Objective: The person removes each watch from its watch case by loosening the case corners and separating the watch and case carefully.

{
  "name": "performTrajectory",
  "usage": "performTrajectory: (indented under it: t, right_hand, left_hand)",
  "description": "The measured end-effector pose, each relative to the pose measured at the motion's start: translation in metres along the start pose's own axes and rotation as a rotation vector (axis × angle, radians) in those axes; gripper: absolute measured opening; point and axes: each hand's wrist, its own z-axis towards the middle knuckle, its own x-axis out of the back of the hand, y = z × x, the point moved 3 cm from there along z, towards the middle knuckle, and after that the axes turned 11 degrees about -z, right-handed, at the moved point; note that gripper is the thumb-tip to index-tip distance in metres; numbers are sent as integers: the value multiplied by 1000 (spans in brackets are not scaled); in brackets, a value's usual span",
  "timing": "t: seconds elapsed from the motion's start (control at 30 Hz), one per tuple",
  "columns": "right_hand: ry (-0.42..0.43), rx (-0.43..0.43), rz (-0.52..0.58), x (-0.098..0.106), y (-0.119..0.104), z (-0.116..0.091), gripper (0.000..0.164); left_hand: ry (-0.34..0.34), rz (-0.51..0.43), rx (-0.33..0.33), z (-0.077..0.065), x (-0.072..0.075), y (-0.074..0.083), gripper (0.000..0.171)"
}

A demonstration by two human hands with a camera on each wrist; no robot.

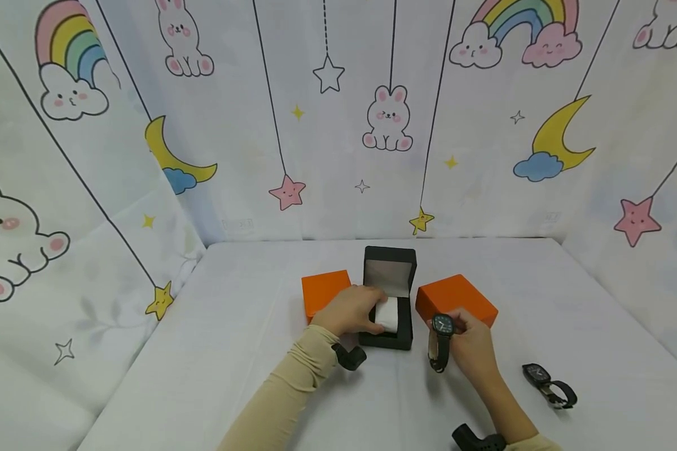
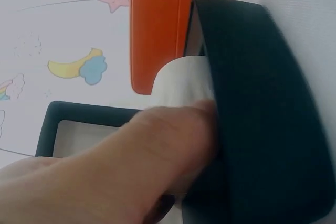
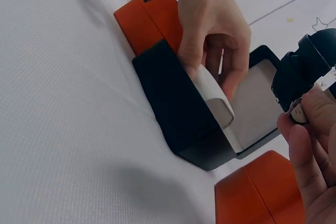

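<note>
A black watch box point(image 1: 386, 342) stands on the table with its lid raised, showing a pale lining. Inside it sits a white watch cushion point(image 3: 216, 99), partly standing out of the box. My left hand point(image 1: 352, 309) reaches into the box and pinches this cushion, thumb at the near side and fingers at the far side. To the right of the box, my right hand point(image 1: 475, 346) holds a black wristwatch point(image 1: 442, 326) by its case edge, with the dark strap hanging down. The right wrist view shows the strap curled above the fingertips.
One orange box point(image 1: 323, 289) lies behind my left hand; another orange box point(image 1: 457, 299) lies behind the held watch. A second black wristwatch point(image 1: 548, 385) rests on the white-covered table point(image 1: 395, 407) at the right. A cloth printed with cartoons hangs behind the table.
</note>
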Motion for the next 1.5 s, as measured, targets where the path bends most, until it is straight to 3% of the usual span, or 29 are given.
performTrajectory:
  t: [0.17, 0.43, 0.6, 0.73, 0.8, 0.87, 0.97, 1.03, 1.13, 1.27, 1.37, 1.5]
  right_hand:
    - [-13, -6, -7, 0, -2, 0, 18]
    - [-16, 0, 0, 0, -2, -1, 18]
    - [-26, 2, 1, -1, -1, -2, 16]
    - [-30, 6, -15, -2, 2, -2, 12]
    - [-29, 6, -18, -2, 3, -3, 12]
    - [-19, 20, -22, -3, 4, -3, 12]
    - [-3, 60, -20, -3, 2, -2, 11]
    - [7, 83, -25, -3, 0, -2, 10]
    - [3, 83, -19, -4, -2, -2, 9]
    - [-17, 67, -3, -5, -2, -3, 11]
    - [-16, 66, -7, -6, -2, -3, 10]
    - [-8, 63, -18, -6, 1, -3, 10]
  left_hand:
    - [4, 22, 18, 0, 1, 3, 57]
    - [-4, 97, 12, -1, 0, 9, 46]
    - [28, 128, 30, 1, -3, 11, 36]
    - [59, 169, 30, 3, -4, 15, 39]
    - [117, 175, 2, 4, -1, 16, 46]
    - [230, 161, -35, 4, 6, 16, 59]
    - [407, 128, -55, 3, 18, 9, 93]
    - [444, 109, -24, 2, 22, 1, 116]
    - [358, 116, 44, -1, 21, -9, 139]
    - [227, 88, 74, -6, 20, -12, 146]
    - [188, 48, 82, -9, 23, -8, 146]
    - [178, 66, 88, -11, 26, -3, 140]
